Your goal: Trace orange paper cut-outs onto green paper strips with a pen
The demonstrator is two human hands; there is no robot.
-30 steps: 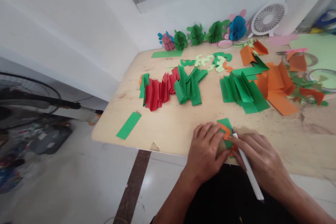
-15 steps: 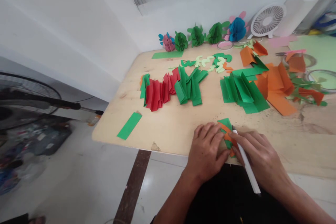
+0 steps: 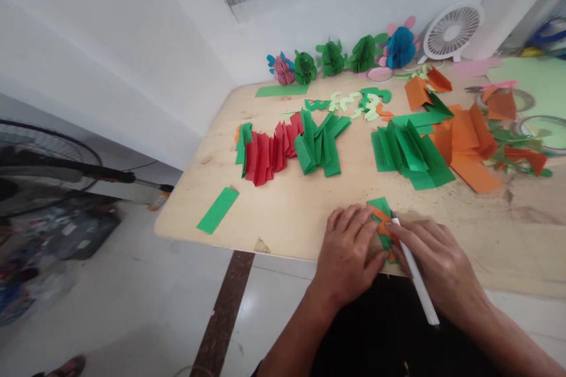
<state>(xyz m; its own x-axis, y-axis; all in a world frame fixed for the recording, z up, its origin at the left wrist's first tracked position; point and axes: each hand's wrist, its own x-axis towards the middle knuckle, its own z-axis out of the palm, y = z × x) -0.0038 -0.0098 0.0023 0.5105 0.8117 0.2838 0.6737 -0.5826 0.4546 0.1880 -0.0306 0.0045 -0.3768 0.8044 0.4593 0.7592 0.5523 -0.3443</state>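
A white marker (image 3: pixel 418 280) slants through my right hand (image 3: pixel 444 262), its dark tip pointing away from me, and the fingers are closed on it. Beneath the fingertips of both hands lies a green paper strip (image 3: pixel 379 205) with an orange paper cutout (image 3: pixel 384 227) on top, close to the table's front edge. My left hand (image 3: pixel 347 247) rests on the table with its fingers stretched out, fingertips and thumb along the left side of these papers. The hands partly hide the cutout's outline.
Folded red paper (image 3: pixel 265 156) and folded green paper (image 3: pixel 321 147) lie mid-table, with more green folds (image 3: pixel 409 156) and orange sheets (image 3: pixel 469 141) rightward. A green strip (image 3: pixel 218 210) lies left. Paper figures (image 3: pixel 331 59) and a small white fan (image 3: pixel 453 32) line the wall.
The hands, marker and papers look the same. At the lower left, a person's foot shows further into view.
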